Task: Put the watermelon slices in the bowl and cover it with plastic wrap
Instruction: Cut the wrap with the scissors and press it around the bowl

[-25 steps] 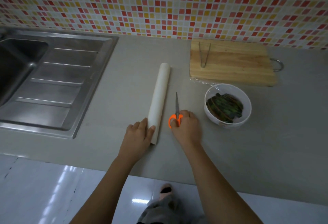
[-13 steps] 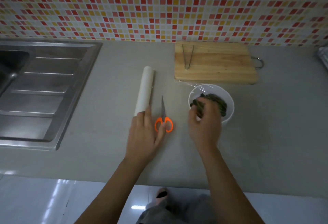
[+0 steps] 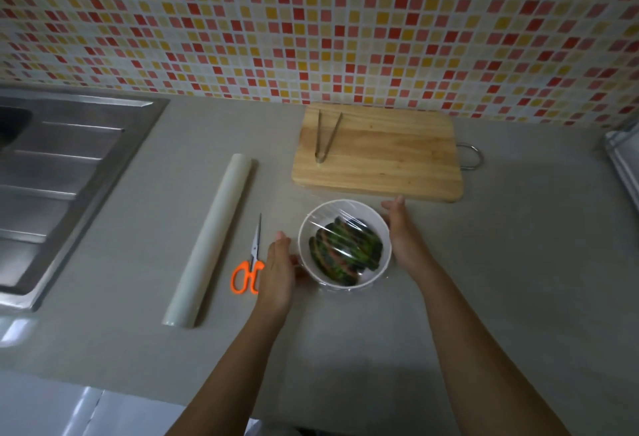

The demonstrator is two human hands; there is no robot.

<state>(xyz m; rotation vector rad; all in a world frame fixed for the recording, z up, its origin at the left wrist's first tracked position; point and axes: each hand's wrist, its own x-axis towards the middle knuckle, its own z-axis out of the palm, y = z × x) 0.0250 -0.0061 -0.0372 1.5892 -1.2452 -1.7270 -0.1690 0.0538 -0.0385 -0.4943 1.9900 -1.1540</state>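
Grey counter (image 3: 501, 280), centre frame: round white bowl (image 3: 345, 201) holds green-rinded watermelon slices (image 3: 345, 252) under clear plastic wrap (image 3: 340, 219). Our left hand (image 3: 276, 269) and right hand (image 3: 403, 231) flank it, fingers (image 3: 281, 242) straight, gripping nothing; edge-sealing probably remains.

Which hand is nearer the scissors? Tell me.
Left. The left hand is right beside the scissors, between them and the bowl; the right hand is on the bowl's far side.
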